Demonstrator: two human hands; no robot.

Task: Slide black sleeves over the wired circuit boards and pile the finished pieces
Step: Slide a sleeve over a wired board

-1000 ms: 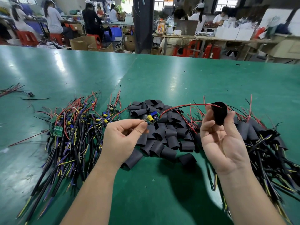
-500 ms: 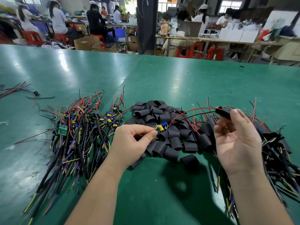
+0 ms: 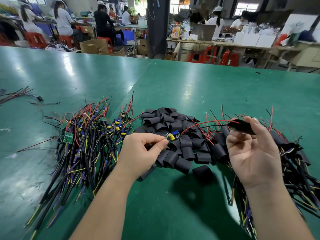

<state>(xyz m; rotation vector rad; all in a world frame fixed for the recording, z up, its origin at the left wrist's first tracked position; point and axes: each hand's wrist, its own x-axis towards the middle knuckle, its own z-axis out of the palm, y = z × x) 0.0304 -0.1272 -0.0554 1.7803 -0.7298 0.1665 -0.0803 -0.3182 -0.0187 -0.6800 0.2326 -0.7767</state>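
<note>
While the left hand (image 3: 143, 151) pinches a small circuit board (image 3: 171, 137) by one end between thumb and forefinger, the right hand (image 3: 251, 153) holds a black sleeve (image 3: 242, 125) up in its fingertips, palm turned toward the camera. A red wire (image 3: 206, 122) and a black one arc from the board across to the sleeve's mouth. The wires appear to go in first, so they can lead the board through. Holding the two apart pulls the wires fairly straight, and my guess is that the sleeve slides along them next until it covers the board. Both hands work above the heap of empty sleeves (image 3: 162, 121) in the middle of the green table (image 3: 190, 87), so a fresh one is within easy reach. To the left lie bare boards (image 3: 86, 141) in a bundle with their cables. To the right is a pile of sleeved pieces (image 3: 294, 153) — they look finished, at least — each stock close to the hand that serves it.
</note>
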